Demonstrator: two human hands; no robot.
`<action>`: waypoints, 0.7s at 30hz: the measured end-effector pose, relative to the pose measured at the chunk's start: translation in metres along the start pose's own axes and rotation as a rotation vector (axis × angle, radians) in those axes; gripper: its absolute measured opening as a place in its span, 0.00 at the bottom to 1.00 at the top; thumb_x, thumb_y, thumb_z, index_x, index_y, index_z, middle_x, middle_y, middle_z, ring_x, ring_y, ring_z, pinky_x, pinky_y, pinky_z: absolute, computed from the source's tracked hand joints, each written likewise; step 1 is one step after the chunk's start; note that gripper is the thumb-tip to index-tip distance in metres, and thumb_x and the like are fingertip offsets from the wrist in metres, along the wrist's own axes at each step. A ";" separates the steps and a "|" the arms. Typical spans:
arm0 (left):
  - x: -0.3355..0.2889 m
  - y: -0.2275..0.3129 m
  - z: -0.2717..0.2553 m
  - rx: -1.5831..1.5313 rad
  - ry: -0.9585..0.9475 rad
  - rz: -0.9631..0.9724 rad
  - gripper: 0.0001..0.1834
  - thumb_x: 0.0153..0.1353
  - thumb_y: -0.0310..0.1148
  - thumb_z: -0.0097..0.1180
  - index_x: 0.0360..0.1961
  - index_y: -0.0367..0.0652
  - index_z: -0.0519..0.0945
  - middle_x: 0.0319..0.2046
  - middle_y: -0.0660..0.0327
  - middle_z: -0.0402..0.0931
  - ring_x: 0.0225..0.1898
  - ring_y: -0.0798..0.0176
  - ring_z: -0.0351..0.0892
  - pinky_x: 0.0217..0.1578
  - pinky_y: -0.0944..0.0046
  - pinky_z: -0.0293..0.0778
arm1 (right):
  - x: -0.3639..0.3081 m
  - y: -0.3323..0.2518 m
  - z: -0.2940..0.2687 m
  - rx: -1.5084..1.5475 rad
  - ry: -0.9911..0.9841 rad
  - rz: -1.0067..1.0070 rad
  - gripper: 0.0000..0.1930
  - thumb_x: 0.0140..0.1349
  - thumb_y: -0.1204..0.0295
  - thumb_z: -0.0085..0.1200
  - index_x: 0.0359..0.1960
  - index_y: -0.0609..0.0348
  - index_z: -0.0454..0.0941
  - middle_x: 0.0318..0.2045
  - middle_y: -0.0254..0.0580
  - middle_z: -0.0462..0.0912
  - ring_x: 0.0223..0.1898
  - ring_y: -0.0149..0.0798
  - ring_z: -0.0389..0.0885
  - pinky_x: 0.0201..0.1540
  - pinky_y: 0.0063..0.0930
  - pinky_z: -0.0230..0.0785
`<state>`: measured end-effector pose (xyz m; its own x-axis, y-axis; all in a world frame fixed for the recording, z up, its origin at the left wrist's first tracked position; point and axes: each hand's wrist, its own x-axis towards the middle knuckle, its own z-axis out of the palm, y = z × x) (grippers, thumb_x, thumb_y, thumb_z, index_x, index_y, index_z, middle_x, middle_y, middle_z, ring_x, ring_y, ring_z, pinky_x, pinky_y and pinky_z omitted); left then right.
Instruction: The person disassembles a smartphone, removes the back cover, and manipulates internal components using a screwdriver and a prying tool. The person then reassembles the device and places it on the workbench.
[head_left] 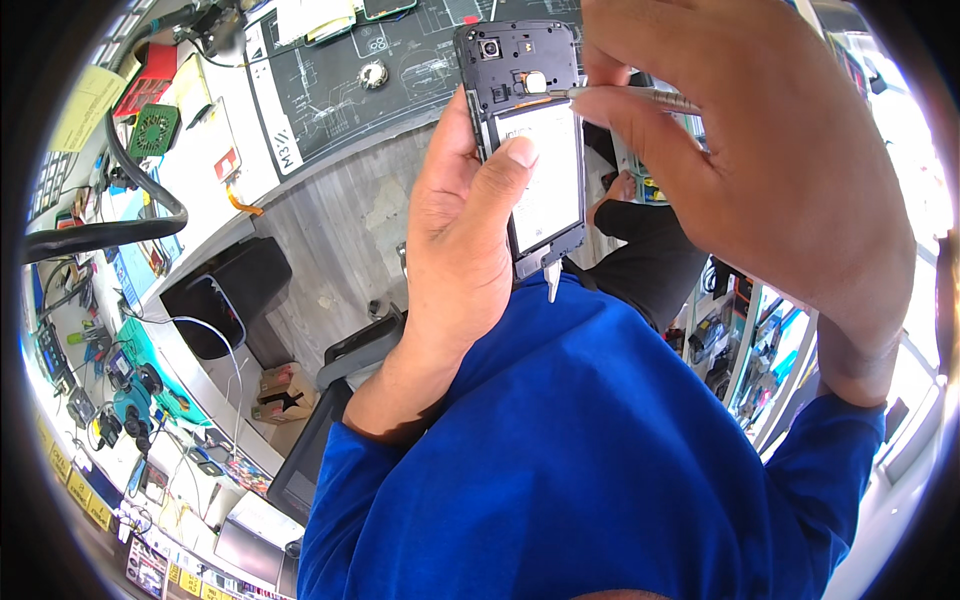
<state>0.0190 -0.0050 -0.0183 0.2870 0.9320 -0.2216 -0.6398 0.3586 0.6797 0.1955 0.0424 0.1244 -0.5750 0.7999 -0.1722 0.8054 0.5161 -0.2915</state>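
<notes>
The left hand (460, 235) is wrapped round a black rectangular smartphone with its inner side exposed (510, 68), holding it upright above the person's lap, near the edge of the white workbench. The thumb lies flat across the phone's white rectangular battery (553, 205); fingers sit along the left edge, and how they close behind it is hidden.

The right hand (765, 150) is closed in a narrow pinch, thumb against fingertip, on a slim grey metal tool (660, 98). The tool points left, its tip at the small pale rounded part (536, 82) above the battery — whether it touches, I cannot tell.

Beyond the phone, a dark mat printed with white line drawings (425, 60) covers part of the bench, and a small round silvery piece (373, 74) rests on it.
</notes>
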 end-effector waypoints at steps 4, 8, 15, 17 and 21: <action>0.000 0.001 -0.003 0.013 -0.009 -0.006 0.24 0.76 0.30 0.51 0.70 0.37 0.67 0.54 0.58 0.79 0.50 0.70 0.81 0.51 0.66 0.80 | 0.001 0.001 0.001 -0.001 0.002 0.002 0.06 0.70 0.73 0.61 0.43 0.62 0.83 0.31 0.31 0.79 0.26 0.21 0.67 0.28 0.21 0.55; 0.000 0.001 -0.003 0.002 -0.017 -0.004 0.24 0.75 0.30 0.52 0.69 0.37 0.67 0.53 0.58 0.80 0.50 0.70 0.81 0.50 0.66 0.81 | 0.003 0.000 0.000 -0.003 0.002 -0.005 0.06 0.70 0.72 0.61 0.43 0.62 0.82 0.31 0.31 0.79 0.25 0.21 0.66 0.28 0.21 0.55; 0.002 0.008 -0.004 -0.033 -0.021 -0.045 0.25 0.74 0.30 0.51 0.69 0.37 0.67 0.52 0.56 0.81 0.49 0.68 0.83 0.50 0.65 0.82 | 0.005 0.000 0.000 -0.002 0.007 0.009 0.06 0.71 0.72 0.60 0.43 0.61 0.82 0.31 0.30 0.79 0.25 0.20 0.66 0.28 0.21 0.55; 0.002 0.008 -0.004 -0.040 -0.018 -0.040 0.25 0.74 0.30 0.51 0.69 0.37 0.67 0.53 0.56 0.81 0.49 0.67 0.84 0.50 0.65 0.82 | 0.006 0.000 0.000 -0.001 0.009 0.005 0.06 0.71 0.72 0.60 0.43 0.61 0.82 0.31 0.30 0.79 0.25 0.20 0.66 0.28 0.21 0.55; 0.003 0.009 -0.005 -0.045 -0.006 -0.050 0.25 0.74 0.30 0.51 0.70 0.37 0.66 0.53 0.55 0.81 0.49 0.66 0.84 0.50 0.64 0.83 | 0.006 0.001 0.000 0.002 0.014 0.020 0.06 0.71 0.71 0.60 0.42 0.61 0.82 0.31 0.30 0.79 0.25 0.20 0.66 0.28 0.20 0.54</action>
<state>0.0107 0.0014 -0.0161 0.3240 0.9124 -0.2501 -0.6559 0.4072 0.6356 0.1928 0.0472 0.1233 -0.5564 0.8145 -0.1646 0.8165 0.4991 -0.2902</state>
